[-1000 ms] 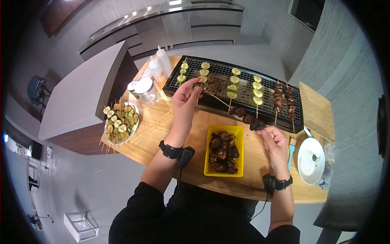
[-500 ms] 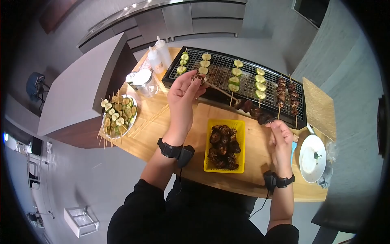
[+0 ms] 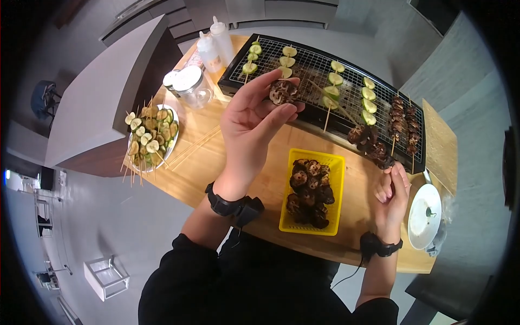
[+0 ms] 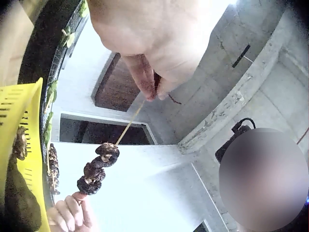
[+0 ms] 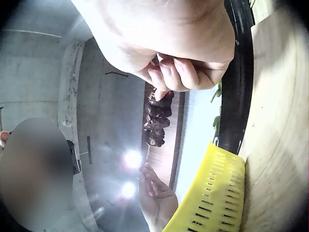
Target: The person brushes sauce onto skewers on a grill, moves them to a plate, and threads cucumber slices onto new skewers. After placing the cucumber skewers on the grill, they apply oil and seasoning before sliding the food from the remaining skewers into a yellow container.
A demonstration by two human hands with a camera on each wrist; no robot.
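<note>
In the head view my left hand pinches a dark, cracked-top mushroom between thumb and fingers. My right hand grips the lower end of a wooden skewer that has several dark mushrooms threaded on its near half. Its bare tip points up and left, close beside the mushroom in my left hand. The left wrist view has the bare stick running up toward my left fingertips. Below both hands, a yellow basket on the wooden table holds more dark mushrooms.
Behind the hands stands a black grill bearing zucchini skewers and two mushroom skewers. At left are a plate of zucchini skewers, loose sticks, a jar and squeeze bottles. A white bowl sits at right.
My right hand and the skewer have moved right, and the skewer tip has come away from the left-hand mushroom. The left hand has risen nearer the head camera, which has shifted too.
</note>
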